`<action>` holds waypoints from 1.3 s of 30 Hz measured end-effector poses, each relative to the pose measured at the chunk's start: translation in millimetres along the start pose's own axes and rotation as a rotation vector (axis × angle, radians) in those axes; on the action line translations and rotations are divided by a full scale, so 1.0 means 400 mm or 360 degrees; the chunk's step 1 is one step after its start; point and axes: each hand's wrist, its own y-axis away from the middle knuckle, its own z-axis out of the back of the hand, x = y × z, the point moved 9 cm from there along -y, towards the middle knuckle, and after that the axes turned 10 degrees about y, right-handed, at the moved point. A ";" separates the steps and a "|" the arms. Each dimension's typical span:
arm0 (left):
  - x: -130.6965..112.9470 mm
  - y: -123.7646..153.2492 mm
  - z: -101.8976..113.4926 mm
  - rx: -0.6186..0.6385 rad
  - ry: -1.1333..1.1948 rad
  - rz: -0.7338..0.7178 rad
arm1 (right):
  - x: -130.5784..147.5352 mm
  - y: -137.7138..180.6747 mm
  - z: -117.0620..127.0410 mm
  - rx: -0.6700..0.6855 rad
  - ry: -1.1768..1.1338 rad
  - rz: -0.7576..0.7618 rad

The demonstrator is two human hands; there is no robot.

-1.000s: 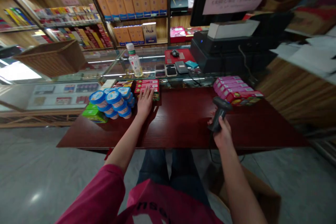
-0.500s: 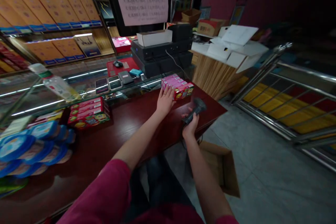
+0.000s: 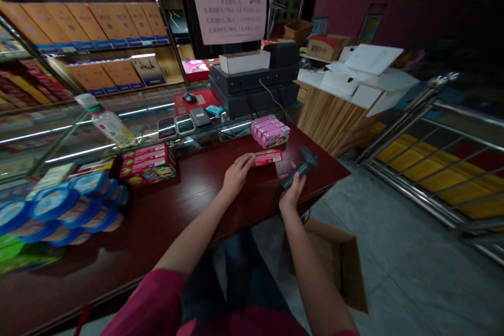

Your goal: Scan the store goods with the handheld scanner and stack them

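Observation:
My left hand (image 3: 235,174) grips the left end of a slim red box (image 3: 268,158), which is held low over the dark red tabletop (image 3: 200,194). In my right hand (image 3: 291,194) is a dark handheld barcode scanner (image 3: 305,163), its fingers wrapped round the handle and its head up to the right of the red box. Just behind the red box stands a group of pink boxes (image 3: 271,133). A block of red boxes (image 3: 147,164) sits on the left part of the tabletop.
Stacked blue-lidded tubs (image 3: 66,210) and a bottle (image 3: 108,123) stand at left. Phones (image 3: 185,124) lie on the glass counter beside the black cash-register unit (image 3: 252,81). Below right is an open cardboard box (image 3: 342,262) on the floor; a metal railing (image 3: 417,142) stands farther right.
My left hand has drawn the red box away from the pink boxes, toward me and slightly left. The scanner has stayed in my right hand, and the view has turned slightly left.

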 end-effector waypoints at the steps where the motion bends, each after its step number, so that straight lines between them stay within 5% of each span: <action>1: 0.026 0.041 0.044 -0.0020 -0.0029 0.0048 | 0.004 0.009 -0.020 0.0149 0.0017 -0.0019; 6: 0.151 0.215 0.254 -0.0088 -0.0208 0.0261 | -0.003 0.151 -0.150 0.0989 0.0057 -0.0220; 11: 0.202 0.309 0.347 -0.0142 -0.0283 0.0365 | -0.035 0.296 -0.207 0.1482 0.0289 -0.0258; 27: 0.197 0.311 0.355 -0.0196 -0.0161 0.0395 | -0.012 0.324 -0.220 0.1627 0.0389 -0.0287; 32: 0.182 0.350 0.421 -0.0197 -0.0089 0.0407 | -0.002 0.317 -0.215 0.1529 0.0379 -0.0290; 39: 0.222 0.466 0.600 0.0015 -0.0203 0.0625 | -0.026 0.401 -0.298 0.1659 0.0267 -0.0415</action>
